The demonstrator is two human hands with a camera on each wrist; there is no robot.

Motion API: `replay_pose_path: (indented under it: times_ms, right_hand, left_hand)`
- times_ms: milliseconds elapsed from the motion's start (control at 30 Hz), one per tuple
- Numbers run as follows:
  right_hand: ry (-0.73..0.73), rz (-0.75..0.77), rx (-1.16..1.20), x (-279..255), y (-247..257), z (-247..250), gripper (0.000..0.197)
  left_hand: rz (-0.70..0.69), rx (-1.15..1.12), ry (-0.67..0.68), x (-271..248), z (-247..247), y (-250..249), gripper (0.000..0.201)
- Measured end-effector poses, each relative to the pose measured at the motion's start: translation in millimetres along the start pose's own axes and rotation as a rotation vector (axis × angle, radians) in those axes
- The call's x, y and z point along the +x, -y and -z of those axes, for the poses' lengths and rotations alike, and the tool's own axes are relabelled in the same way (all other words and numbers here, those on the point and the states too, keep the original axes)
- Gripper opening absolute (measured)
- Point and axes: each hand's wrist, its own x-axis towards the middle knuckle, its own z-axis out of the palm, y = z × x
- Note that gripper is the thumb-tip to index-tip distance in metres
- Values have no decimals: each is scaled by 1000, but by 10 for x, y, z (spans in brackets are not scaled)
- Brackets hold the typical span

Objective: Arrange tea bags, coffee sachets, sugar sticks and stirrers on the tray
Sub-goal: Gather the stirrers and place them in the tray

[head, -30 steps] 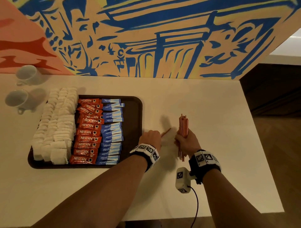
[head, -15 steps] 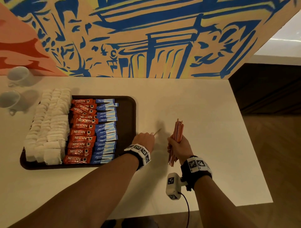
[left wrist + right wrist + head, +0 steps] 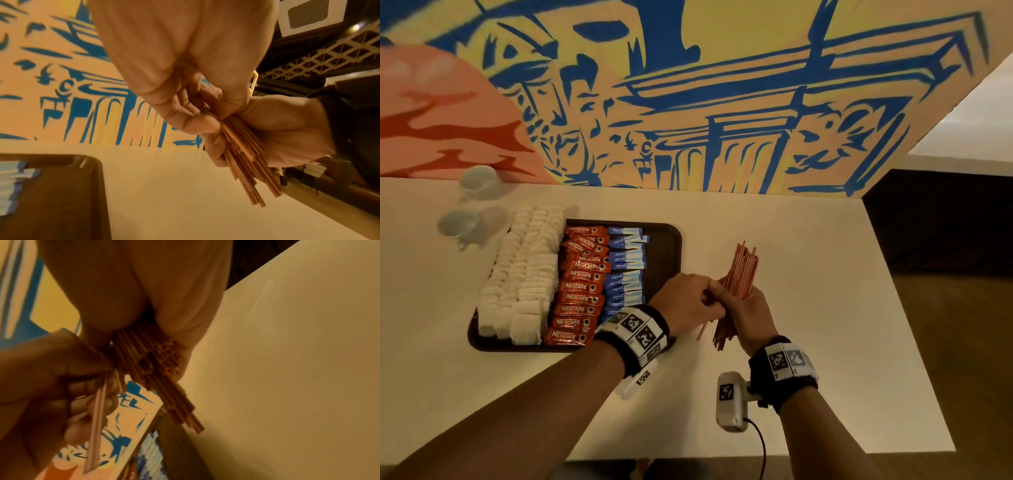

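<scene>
right hand (image 3: 748, 310) wrapped around a bundle of orange stirrers (image 3: 739, 270), fingers curled tight about its middle, held above the white bench (image 3: 808, 274) just right of the tray, tips fanning up and away toward the painted wall (image 3: 688, 102), lower ends poking out below the palm. left hand (image 3: 688, 303) pressed against the right, thumb and fingers pinching one or two stirrers at the edge of the bundle; from the right wrist view a pale single stirrer (image 3: 96, 426) seen sticking down out of that pinch, apart from the rest. from the left wrist view the bundle's cut ends (image 3: 252, 175) staggered, uneven in length. dark brown tray (image 3: 667, 246) lying flat on the bench to the left of both hands, its right strip bare. on the tray, left to right: rows of white tea bags (image 3: 524, 270) spilling over the left rim, a column of red coffee sachets (image 3: 582, 284) overlapping like shingles, then a column of blue sugar sticks (image 3: 625, 270) right beside them. two white cups (image 3: 458, 222) on the bench beyond the tray's left corner, near the wall. small white camera unit (image 3: 729, 401) with a black cable hanging at the right wrist.
</scene>
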Motion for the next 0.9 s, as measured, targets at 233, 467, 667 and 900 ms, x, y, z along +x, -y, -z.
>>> replay_pose_path:
  times_ms: [233, 467, 667, 900]
  right_hand:
    - [-70, 29, 16, -117, 384, -278, 33]
    - [-69, 165, 139, -246, 702, -545, 22]
    - [18, 231, 98, -233, 927, -1007, 20]
    - [18, 270, 12, -329, 977, -1411, 17]
  left_hand:
    - [-84, -211, -191, -386, 365, -64, 9]
    - [278, -664, -158, -718, 636, 85, 33]
    - [438, -1241, 101, -858, 805, 106, 42]
    - [358, -1292, 85, -1046, 1158, 175, 34]
